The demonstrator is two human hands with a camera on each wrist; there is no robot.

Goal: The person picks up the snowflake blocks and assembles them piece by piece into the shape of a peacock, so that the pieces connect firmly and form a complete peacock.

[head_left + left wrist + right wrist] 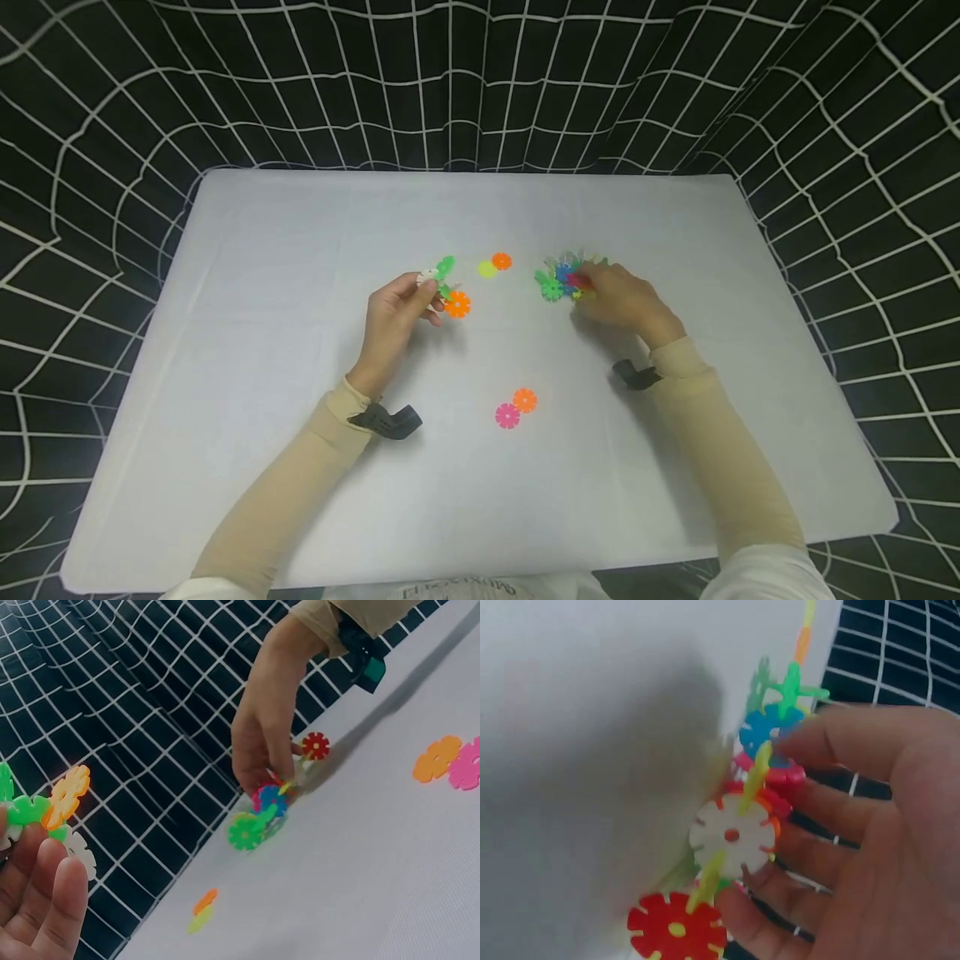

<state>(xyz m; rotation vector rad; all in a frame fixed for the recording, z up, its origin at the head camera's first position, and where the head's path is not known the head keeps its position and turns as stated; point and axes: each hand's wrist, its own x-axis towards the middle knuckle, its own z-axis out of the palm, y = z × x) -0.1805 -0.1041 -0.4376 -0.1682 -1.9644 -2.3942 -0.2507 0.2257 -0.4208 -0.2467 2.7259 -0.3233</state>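
My left hand (429, 293) pinches a small cluster of snowflake discs (448, 287), green, white and orange, held just above the white table (262, 333). In the left wrist view that small cluster (52, 806) shows above my left fingers (45, 900). My right hand (591, 283) grips a larger, many-coloured disc cluster (558, 279) resting on the table. The left wrist view shows the right hand (266, 780) over the larger cluster (259, 817), with a red disc (316, 745) sticking out. Up close, my right fingers (840, 825) curl round the larger cluster's white disc (731, 835), red disc (676, 928) and blue disc (769, 731).
Loose discs lie flat on the table: a yellow-green one (487, 269) touching an orange one (502, 261) between my hands, and an orange one (524, 400) beside a pink one (507, 415) nearer me. Black netting with a white grid (480, 92) surrounds the table.
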